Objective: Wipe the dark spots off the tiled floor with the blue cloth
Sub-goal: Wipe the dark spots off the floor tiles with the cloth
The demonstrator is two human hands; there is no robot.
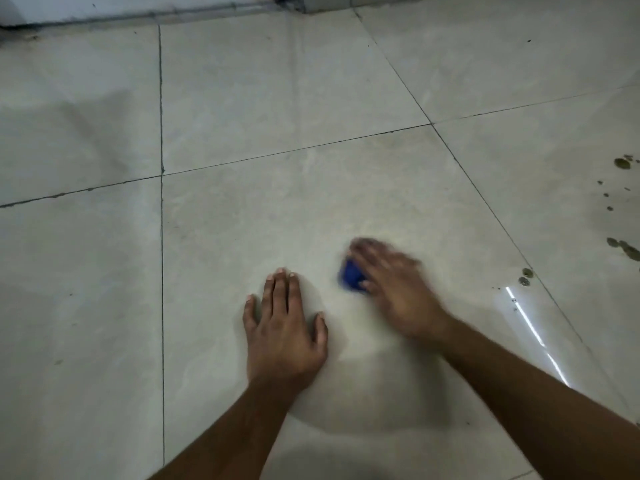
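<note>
I see one blue cloth (351, 276) under my blurred right hand (398, 289), which presses it to the tiled floor (277, 209). My left hand (285, 332) lies flat and open just left. Roughly a dozen dark spots (622, 163) sit well right.

My left hand (284, 327) lies flat, fingers spread; my right hand (394, 289), blurred, presses palm-down, arm extended.

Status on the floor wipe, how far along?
Done: the tile around the hands shows no dark spots. In hand: the right hand, motion-blurred, presses the blue cloth to that tile; the left hand lies flat on the floor as a brace. Left: a scatter of dark spots on the tiles to the right, running from the grout line to the frame edge, untouched.
</note>
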